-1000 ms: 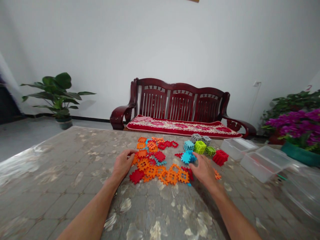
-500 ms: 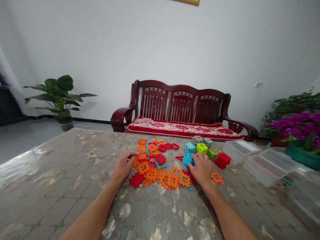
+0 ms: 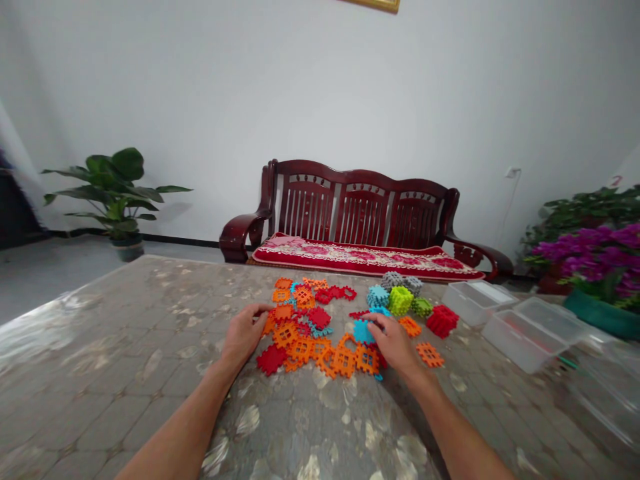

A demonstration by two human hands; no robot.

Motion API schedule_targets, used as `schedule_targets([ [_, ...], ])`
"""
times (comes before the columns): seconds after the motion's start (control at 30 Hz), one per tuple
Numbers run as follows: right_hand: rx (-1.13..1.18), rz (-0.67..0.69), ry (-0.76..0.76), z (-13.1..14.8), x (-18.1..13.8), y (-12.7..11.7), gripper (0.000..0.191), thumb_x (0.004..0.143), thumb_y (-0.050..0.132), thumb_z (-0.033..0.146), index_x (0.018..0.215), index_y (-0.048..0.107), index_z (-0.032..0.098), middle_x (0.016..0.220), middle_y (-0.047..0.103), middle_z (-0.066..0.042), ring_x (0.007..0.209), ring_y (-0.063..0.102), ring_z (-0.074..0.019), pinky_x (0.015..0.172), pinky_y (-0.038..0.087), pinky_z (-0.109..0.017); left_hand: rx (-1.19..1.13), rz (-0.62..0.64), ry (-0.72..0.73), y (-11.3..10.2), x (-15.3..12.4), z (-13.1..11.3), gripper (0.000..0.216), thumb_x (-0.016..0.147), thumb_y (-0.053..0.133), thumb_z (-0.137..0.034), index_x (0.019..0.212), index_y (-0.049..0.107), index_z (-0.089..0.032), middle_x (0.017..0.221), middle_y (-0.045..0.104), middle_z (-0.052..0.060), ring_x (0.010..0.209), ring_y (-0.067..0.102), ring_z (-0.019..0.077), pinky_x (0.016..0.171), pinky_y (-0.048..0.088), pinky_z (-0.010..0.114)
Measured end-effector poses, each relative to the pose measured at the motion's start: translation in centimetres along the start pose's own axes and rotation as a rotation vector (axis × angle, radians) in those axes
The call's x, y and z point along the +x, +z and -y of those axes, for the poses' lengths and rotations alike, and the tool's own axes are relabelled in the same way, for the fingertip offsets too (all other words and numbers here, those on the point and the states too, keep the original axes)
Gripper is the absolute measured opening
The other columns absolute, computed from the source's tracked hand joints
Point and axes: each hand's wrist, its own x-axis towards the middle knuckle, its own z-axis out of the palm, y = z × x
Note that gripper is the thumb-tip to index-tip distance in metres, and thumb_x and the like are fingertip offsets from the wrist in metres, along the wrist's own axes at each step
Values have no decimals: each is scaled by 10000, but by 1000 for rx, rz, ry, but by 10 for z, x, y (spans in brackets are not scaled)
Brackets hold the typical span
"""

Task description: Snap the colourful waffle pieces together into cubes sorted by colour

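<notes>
A heap of flat orange, red and blue interlocking tiles (image 3: 313, 337) lies on the patterned table (image 3: 150, 347). My left hand (image 3: 243, 332) rests at the heap's left edge, fingers curled onto an orange tile. My right hand (image 3: 395, 343) pinches a blue tile (image 3: 362, 331) at the heap's right side. Behind it stand assembled cubes: blue (image 3: 378, 295), lime green (image 3: 401, 299), grey (image 3: 403, 281), dark green (image 3: 423, 307) and red (image 3: 442, 320). Two loose orange tiles (image 3: 430, 353) lie to the right of my right hand.
Clear plastic boxes (image 3: 530, 330) sit on the table's right side. A dark red wooden bench (image 3: 360, 220) with a red cushion stands behind the table. A potted green plant (image 3: 117, 193) is at far left, purple flowers (image 3: 595, 250) at far right.
My right hand has moved left from the blue cube area and now holds a blue tile. An orange tile it covered now shows. My left hand has stayed put.
</notes>
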Motion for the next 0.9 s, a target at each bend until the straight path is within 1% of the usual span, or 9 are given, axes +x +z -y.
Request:
schedule_targets([
  [0.07, 7, 65, 30, 0, 1, 6, 358, 910, 477, 248, 1211, 669, 225, 1208, 700, -48, 1100, 635, -195, 975, 446, -319, 1, -4, 2, -1, 0, -2, 332, 777, 484, -376, 915, 739, -214, 942, 763, 44, 840, 691, 210, 829, 542, 332],
  [0.13, -52, 78, 82, 3, -1, 11, 401, 895, 506, 257, 1271, 633, 200, 1253, 680, -73, 1108, 637, -200, 979, 443, -310, 3, -9, 5, -1, 1, -3, 327, 769, 486, -374, 902, 740, -216, 934, 764, 43, 843, 693, 211, 834, 543, 332],
  [0.23, -188, 93, 152, 13, -6, 14, 471, 893, 550, 362, 1324, 590, 177, 1279, 660, -107, 1151, 611, -241, 982, 434, -331, 4, -8, 10, -1, 1, -2, 331, 771, 485, -378, 909, 739, -215, 941, 762, 44, 858, 692, 211, 836, 543, 327],
  [0.37, -365, 133, 151, 33, -10, 15, 588, 841, 623, 459, 1346, 563, 163, 1260, 655, -143, 1171, 575, -292, 971, 414, -365, 1, 5, 7, 0, 1, 1, 336, 780, 480, -375, 928, 734, -212, 963, 761, 46, 871, 692, 207, 847, 538, 324],
  [0.43, -421, 140, 139, 40, -10, 16, 568, 824, 640, 457, 1307, 587, 162, 1229, 661, -148, 1151, 573, -295, 952, 411, -358, 2, 4, 1, 0, 1, 1, 331, 779, 482, -376, 924, 734, -218, 957, 762, 40, 855, 692, 204, 840, 540, 322],
  [0.5, -455, 148, 133, 43, -9, 17, 492, 838, 623, 411, 1267, 611, 172, 1200, 668, -139, 1129, 577, -286, 935, 409, -346, 2, -2, 7, 0, 1, 2, 325, 774, 484, -374, 915, 735, -222, 946, 763, 36, 846, 692, 203, 834, 541, 319],
  [0.6, -459, 145, 116, 41, -8, 20, 424, 857, 583, 319, 1262, 611, 194, 1197, 667, -118, 1121, 580, -261, 926, 405, -322, 2, -11, 25, 0, 1, 2, 328, 774, 477, -366, 910, 738, -222, 938, 765, 34, 851, 689, 205, 842, 540, 321],
  [0.77, -372, 124, 94, 36, -10, 21, 446, 838, 574, 266, 1279, 605, 204, 1184, 676, -94, 1114, 589, -249, 925, 418, -314, 7, -4, 22, 0, 1, 1, 326, 779, 476, -370, 914, 735, -224, 943, 767, 32, 849, 685, 203, 846, 539, 324],
  [0.9, -266, 18, 67, 32, -5, 12, 447, 834, 578, 260, 1278, 603, 216, 1199, 677, -71, 1116, 598, -218, 948, 421, -293, 12, 1, 11, 0, 1, 1, 325, 785, 470, -366, 920, 730, -225, 951, 768, 33, 853, 685, 201, 847, 537, 323],
])
